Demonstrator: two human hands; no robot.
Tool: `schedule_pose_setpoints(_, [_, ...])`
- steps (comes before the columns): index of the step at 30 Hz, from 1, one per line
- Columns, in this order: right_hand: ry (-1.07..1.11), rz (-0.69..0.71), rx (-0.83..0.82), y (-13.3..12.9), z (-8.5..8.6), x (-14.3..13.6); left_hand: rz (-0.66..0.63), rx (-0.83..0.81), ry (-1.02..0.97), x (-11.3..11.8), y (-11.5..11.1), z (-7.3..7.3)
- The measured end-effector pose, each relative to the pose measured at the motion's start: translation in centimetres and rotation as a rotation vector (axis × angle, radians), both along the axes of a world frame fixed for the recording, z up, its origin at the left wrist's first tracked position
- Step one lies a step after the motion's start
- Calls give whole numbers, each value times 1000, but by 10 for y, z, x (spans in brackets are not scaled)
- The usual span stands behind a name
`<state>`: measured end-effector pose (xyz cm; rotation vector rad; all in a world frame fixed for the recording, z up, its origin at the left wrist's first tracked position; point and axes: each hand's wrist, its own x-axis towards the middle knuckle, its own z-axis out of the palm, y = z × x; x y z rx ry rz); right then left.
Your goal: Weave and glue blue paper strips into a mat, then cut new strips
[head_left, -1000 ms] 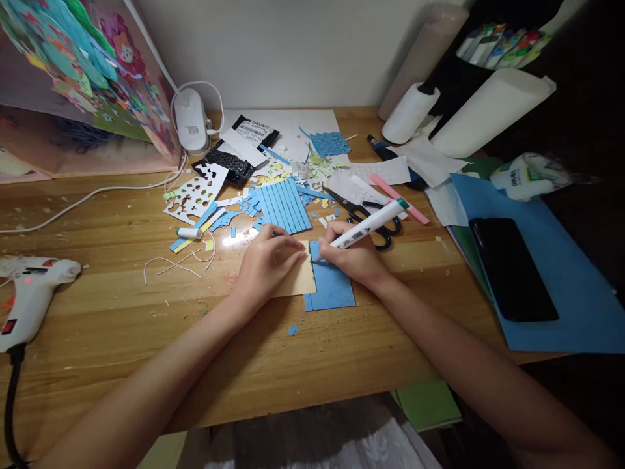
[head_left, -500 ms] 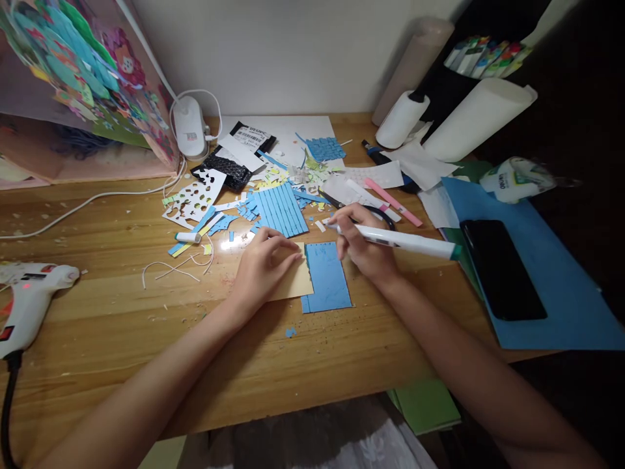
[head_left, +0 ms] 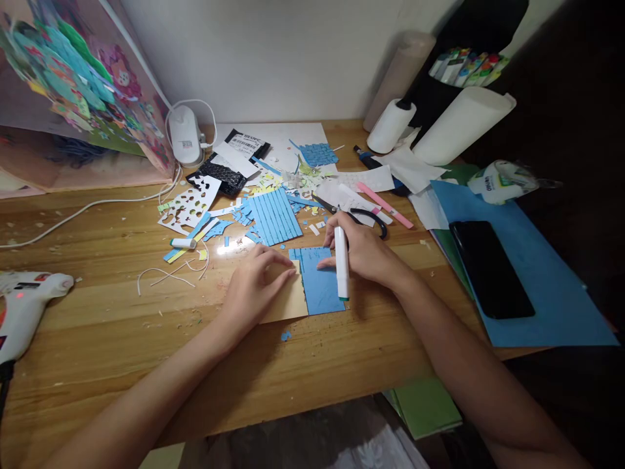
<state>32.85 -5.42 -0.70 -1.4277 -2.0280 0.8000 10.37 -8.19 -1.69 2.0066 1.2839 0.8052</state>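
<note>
Left hand (head_left: 256,283): lies over a flat cream paper sheet (head_left: 290,301), fingers curled and thumb nearly meeting forefinger by its upper right corner; whether it pinches the sheet or only presses it, I cannot tell.
Right hand (head_left: 361,251): half-closed around a white-barrelled marker with a green end (head_left: 342,267), thumb stretched out over a rectangular blue card (head_left: 322,286).
Slip: light pressure from the left hand could let the sheet skid across the card, leaving the edges out of line.
Smear: if the ink is wet, the right thumb might drag it over the blue surface.
Stray mark: the marker sits loosely among the fingers, so a slack grip could drop it; its tip is too small to make out.
Blue card: flat on the brown wooden counter (head_left: 122,326), between the hands, its left part lying under the sheet; dark strokes show along the top, a dark vertical line near the left side, faint scuffs elsewhere.
Cream sheet: plain, its right edge spotted with dark green.
Striped piece: a blue square with dark parallel lines (head_left: 275,216) lies just beyond.
</note>
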Motion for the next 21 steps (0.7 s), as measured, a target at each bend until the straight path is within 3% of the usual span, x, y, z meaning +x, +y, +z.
schedule_pose_setpoints(21, [137,-31,-5,7,-8,-7,-12,58,43,3,1,-7])
